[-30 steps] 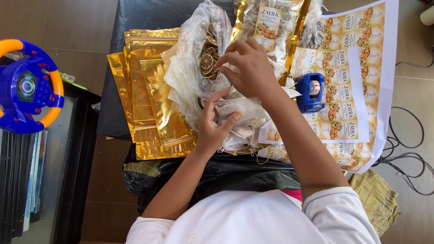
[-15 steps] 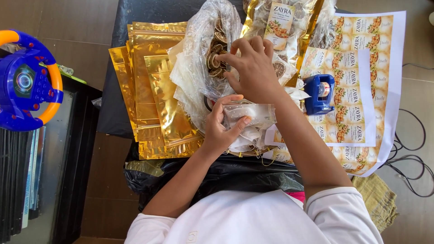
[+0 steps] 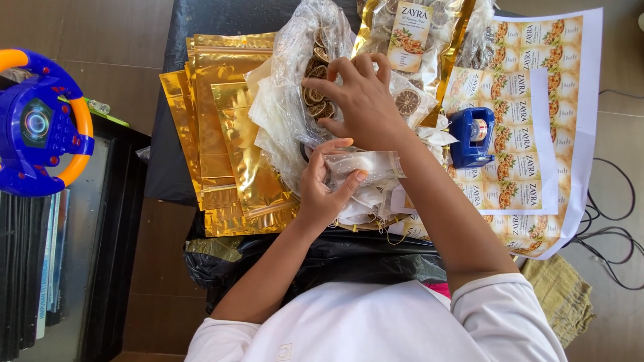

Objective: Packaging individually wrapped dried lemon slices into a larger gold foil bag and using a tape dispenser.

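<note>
Small clear pouch point(image 3: 365, 163) sits pinched in the left hand point(image 3: 320, 191) over the gold bags point(image 3: 228, 134), while the right hand point(image 3: 362, 100) reaches curled fingers into the dried-slice bag point(image 3: 312, 80), so slices could easily spill.

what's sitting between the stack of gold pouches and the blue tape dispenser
In the head view, between the gold pouches and the blue tape dispenser lie a clear bag of dried citrus slices and both hands: left, right.
</note>
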